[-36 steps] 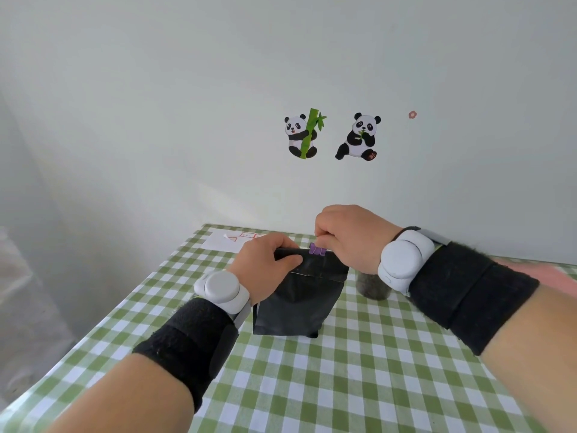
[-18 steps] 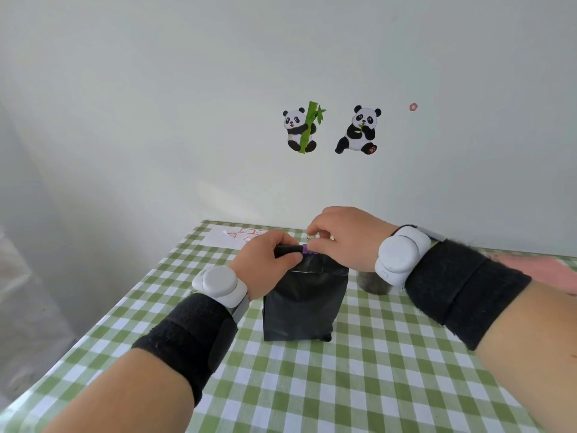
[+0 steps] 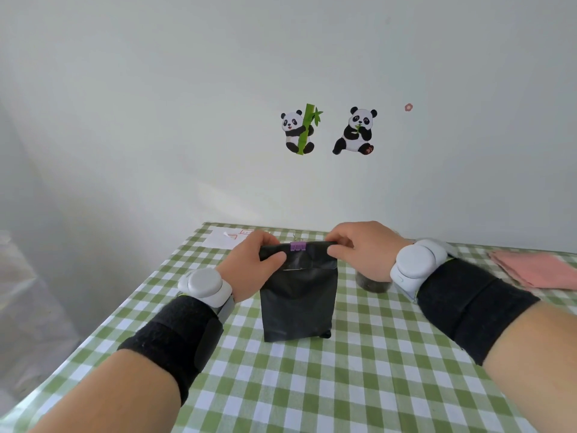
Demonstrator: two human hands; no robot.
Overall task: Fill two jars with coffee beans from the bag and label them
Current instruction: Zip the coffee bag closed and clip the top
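Note:
A black coffee bag (image 3: 299, 303) stands upright on the green checked table (image 3: 359, 379). Its folded top is held shut by a purple binder clip (image 3: 297, 246). My left hand (image 3: 254, 266) pinches the left end of the folded top. My right hand (image 3: 363, 250) pinches the right end. Behind my right wrist a glass jar (image 3: 373, 284) with dark contents is partly hidden. I see no second jar.
A white sheet with red-outlined labels (image 3: 229, 239) lies at the table's far left corner. A pink folded cloth (image 3: 537, 271) lies at the far right. The wall with panda stickers (image 3: 327, 131) stands right behind the table. The table's left edge drops off near my left forearm.
The bag went from tilted to standing upright on the table. My right hand slid from the clip to the right end of the fold, uncovering the purple clip.

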